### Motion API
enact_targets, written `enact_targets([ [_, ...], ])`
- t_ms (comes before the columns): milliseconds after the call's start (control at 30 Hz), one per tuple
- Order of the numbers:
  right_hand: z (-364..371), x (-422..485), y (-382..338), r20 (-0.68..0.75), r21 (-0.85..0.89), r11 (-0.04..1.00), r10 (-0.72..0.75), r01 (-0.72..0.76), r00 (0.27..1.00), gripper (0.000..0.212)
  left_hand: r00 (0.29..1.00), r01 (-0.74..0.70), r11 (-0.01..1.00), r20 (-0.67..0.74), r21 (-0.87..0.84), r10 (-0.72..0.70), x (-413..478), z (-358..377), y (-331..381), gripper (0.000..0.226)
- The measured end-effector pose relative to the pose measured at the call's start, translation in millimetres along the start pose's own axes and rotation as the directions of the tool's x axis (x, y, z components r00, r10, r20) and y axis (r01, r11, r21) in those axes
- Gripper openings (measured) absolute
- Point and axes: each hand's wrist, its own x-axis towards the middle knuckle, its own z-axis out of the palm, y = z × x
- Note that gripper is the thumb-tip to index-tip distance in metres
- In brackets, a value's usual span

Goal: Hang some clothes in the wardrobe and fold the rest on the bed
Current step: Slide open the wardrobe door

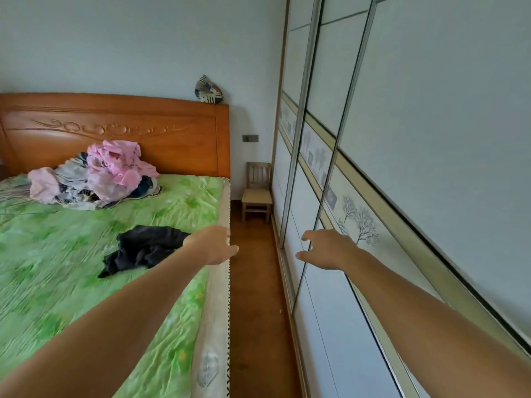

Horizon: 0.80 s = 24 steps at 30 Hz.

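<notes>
A heap of pink, grey and dark clothes (100,176) lies on the bed (57,268) near the wooden headboard. A single black garment (143,248) lies crumpled near the bed's right edge. My left hand (214,245) hovers over that edge just right of the black garment, fingers apart and holding nothing. My right hand (327,248) reaches to the wardrobe (416,139), fingers spread beside the metal frame of a sliding door. The sliding doors look closed, so the inside is hidden.
A narrow strip of brown floor (255,297) runs between bed and wardrobe. A small wooden chair (256,193) stands at its far end by the wall. A patterned object (208,91) rests on the headboard (115,130).
</notes>
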Motion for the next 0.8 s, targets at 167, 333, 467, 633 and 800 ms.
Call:
enact_targets([
  [167, -12.1, 77.0, -6.5, 0.006, -0.019, 0.999, -0.049, 0.049, 0.999, 0.064, 0.998, 0.056, 0.998, 0.021, 0.015, -0.056, 58.6, -15.4, -14.1, 0.066],
  [333, -13.3, 146.0, -15.3, 0.016, -0.034, 0.995, -0.093, 0.093, 0.996, 0.064, 0.996, 0.078, 0.997, 0.049, 0.008, -0.079, 110.2, -22.3, -21.2, 0.059],
  [467, -18.5, 201.8, -16.5, 0.004, -0.044, 0.99, -0.136, 0.136, 0.991, 0.063, 0.995, 0.089, 0.996, 0.047, 0.01, -0.089, 159.2, -27.0, -23.9, 0.06],
  [633, -34.5, 280.1, 0.7, -0.011, 0.0, 0.99, -0.138, 0.138, 0.99, 0.063, 0.995, 0.094, 0.995, 0.027, 0.021, -0.095, 237.4, -43.9, -21.2, 0.062],
  [800, -49.1, 344.7, 19.5, -0.007, 0.05, 0.993, -0.109, 0.11, 0.994, 0.063, 0.996, 0.08, 0.997, 0.048, 0.013, -0.08, 307.1, -55.8, -18.1, 0.064],
])
